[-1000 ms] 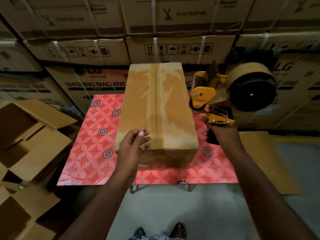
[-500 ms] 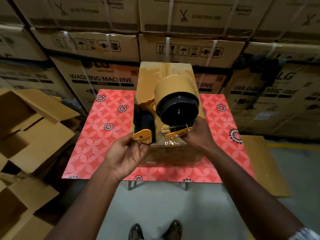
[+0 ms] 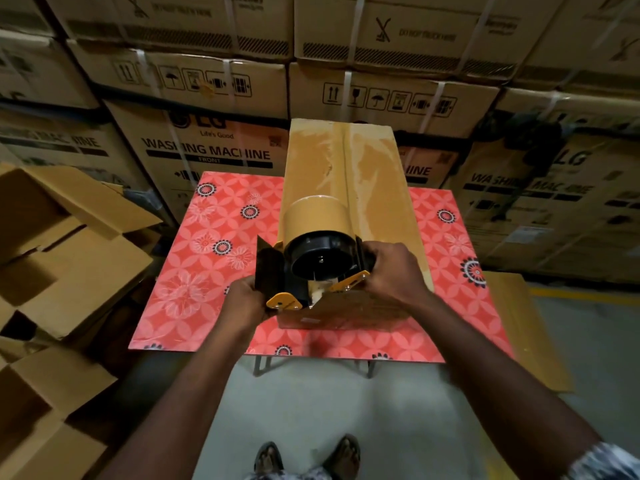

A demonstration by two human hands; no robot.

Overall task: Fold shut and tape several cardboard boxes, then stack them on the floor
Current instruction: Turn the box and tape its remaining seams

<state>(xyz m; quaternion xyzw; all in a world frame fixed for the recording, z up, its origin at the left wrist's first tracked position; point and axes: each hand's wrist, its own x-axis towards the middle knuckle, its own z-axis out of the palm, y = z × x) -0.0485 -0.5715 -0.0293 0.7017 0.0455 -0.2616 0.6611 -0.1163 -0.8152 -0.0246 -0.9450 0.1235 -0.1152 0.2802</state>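
Note:
A long closed cardboard box point(image 3: 367, 188) lies lengthwise on the red patterned table point(image 3: 207, 271), with brown tape along its top seam. A yellow and black tape dispenser point(image 3: 318, 258) with a brown tape roll sits at the box's near end. My right hand point(image 3: 394, 268) grips the dispenser's handle side. My left hand point(image 3: 247, 301) holds the dispenser's black front plate and yellow end at the near left corner of the box. The box's near edge is partly hidden behind the dispenser and my hands.
Several open empty cardboard boxes point(image 3: 62, 258) lie on the floor at the left. A flat cardboard sheet point(image 3: 519, 327) leans at the table's right. Stacked washing machine cartons point(image 3: 221, 147) form a wall behind the table. My feet point(image 3: 308, 459) stand on the grey floor.
My right hand brought the dispenser from the right side down onto the box's near end. My left hand left the box top and took hold of the dispenser's front.

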